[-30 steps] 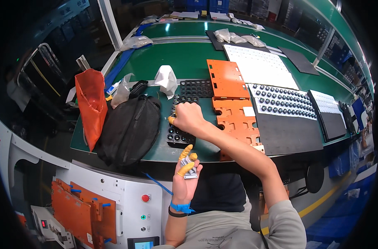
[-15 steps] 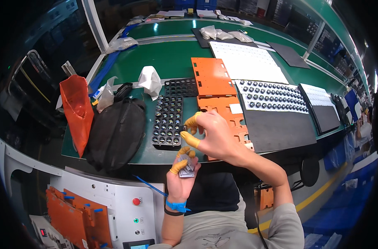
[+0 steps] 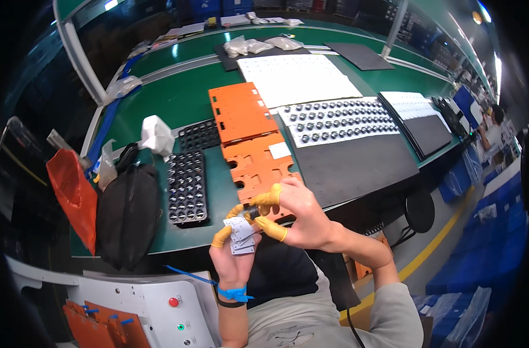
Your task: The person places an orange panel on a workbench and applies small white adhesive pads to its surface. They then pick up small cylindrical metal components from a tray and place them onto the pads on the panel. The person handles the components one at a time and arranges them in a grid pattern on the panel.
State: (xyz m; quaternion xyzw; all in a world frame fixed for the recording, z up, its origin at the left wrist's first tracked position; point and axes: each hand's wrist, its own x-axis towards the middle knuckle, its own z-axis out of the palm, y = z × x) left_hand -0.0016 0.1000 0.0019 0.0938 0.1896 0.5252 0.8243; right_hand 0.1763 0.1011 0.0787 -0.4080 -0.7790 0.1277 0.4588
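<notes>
the right hand (image 3: pixel 304 216) is pinching a small black part (image 3: pixel 251 212) between yellow-capped fingers (image 3: pixel 271 229); just beside them, the left hand (image 3: pixel 229 259) is clasping white plates (image 3: pixel 241 235), while farther left of the fingers a black tray (image 3: pixel 189 222) is resting on the table (image 3: pixel 218 194).

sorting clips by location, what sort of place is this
Most likely a factory assembly area: rows of small dark round parts are laid out on the table, near orange fixture-like plates, and a pale machine panel with a red button stands at near left.
</notes>
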